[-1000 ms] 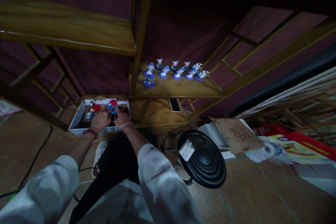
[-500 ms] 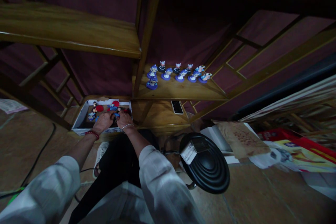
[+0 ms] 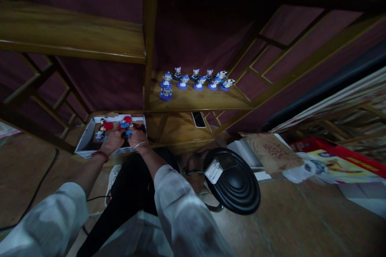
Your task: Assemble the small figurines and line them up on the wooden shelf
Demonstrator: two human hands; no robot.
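Note:
A shallow white cardboard box [image 3: 81, 144] stands on the low left shelf, with several small figurines lying in it, some on red bases. Both of my hands reach over its near side. My left hand [image 3: 112, 141], with a red bead bracelet at the wrist, has its fingers curled in toward a small dark figurine with a blue base [image 3: 128, 133]. From the other side my right hand [image 3: 137, 138], wearing a pale bracelet, closes on the same figurine. My fingertips are partly hidden and dim, so the exact grip is hard to see.
Several purple-based figurines [image 3: 183, 82] and a few black-based ones [image 3: 177, 73] stand on the raised wooden shelf [image 3: 199, 102]. A phone [image 3: 198, 119] lies on the lower shelf. To my right are a round black stool [image 3: 238, 184], a small box [image 3: 214, 170] on it, and packaging [image 3: 271, 152].
The view has shifted slightly, so the shelves and figurines sit further left. My hands stay together over the box, the blue-based figurine still between them.

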